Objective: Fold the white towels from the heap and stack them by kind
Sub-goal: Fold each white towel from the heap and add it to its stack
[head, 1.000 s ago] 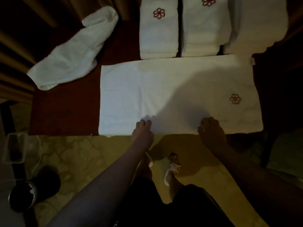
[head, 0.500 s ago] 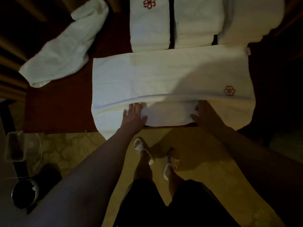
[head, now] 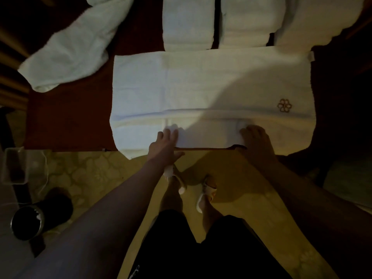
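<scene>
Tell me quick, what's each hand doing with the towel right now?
Left hand: closed on the near edge of the spread towel, lifting it off the table.
Right hand: gripping the same edge further right.

Surface: dark red-brown cloth-covered table (head: 66, 121). Directly on it: one wide white terry towel with an embroidered flower emblem (head: 201, 87), spread flat, near edge lifted; one rumpled white towel (head: 70, 51), far left; two folded white towel stacks (head: 188, 23) (head: 249, 21) side by side along the far edge.
</scene>
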The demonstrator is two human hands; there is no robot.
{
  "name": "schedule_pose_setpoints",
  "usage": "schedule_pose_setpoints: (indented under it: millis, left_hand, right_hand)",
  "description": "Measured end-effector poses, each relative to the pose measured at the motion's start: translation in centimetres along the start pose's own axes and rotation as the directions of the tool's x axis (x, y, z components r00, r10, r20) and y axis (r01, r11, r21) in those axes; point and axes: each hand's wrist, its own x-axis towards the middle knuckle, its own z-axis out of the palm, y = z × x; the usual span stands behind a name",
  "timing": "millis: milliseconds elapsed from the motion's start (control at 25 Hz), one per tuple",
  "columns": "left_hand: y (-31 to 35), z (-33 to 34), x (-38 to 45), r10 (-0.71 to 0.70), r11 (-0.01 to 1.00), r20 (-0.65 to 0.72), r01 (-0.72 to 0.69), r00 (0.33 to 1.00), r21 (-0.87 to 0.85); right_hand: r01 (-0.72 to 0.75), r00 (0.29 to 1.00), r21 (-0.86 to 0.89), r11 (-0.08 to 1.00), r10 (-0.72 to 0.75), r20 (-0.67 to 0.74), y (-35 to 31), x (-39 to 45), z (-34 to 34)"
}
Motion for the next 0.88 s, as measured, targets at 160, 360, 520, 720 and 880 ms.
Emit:
schedule_pose_setpoints:
  millis: [160, 360, 520, 720, 880]
  left_hand:
    - [-0.2, 1.1, -1.5, -0.007, 1.0, -0.105, 0.005, 0.994, -0.017]
    - [-0.3, 1.4, -3.8, -0.103, 0.978, -0.219, 0.058, 0.97, -0.202]
    - [0.2, 0.9, -5.6, -0.113, 0.944, -0.393, -0.025, 0.913, -0.33]
    - [2.1, -1.1, -6.5, -0.39, 0.745, -0.351, 0.068, 0.851, -0.663]
    - [2.9, -2.2, -6.8, -0.48, 0.661, -0.376, 0.045, 0.792, -0.749]
  right_hand:
    - [0.054, 0.998, -0.023, 0.998, -0.053, 0.03, 0.6, -1.1, 0.7]
    - [-0.176, 0.979, -0.004, 0.984, 0.175, -0.104, -0.8, -3.7, -0.4]
    - [-0.319, 0.928, 0.203, 0.926, 0.349, -0.134, -1.9, -6.0, 0.4]
    - [-0.338, 0.826, 0.554, 0.761, 0.522, -0.213, -1.6, -6.3, -0.2]
    - [-0.281, 0.752, 0.593, 0.755, 0.557, -0.352, -1.3, -6.7, -1.5]
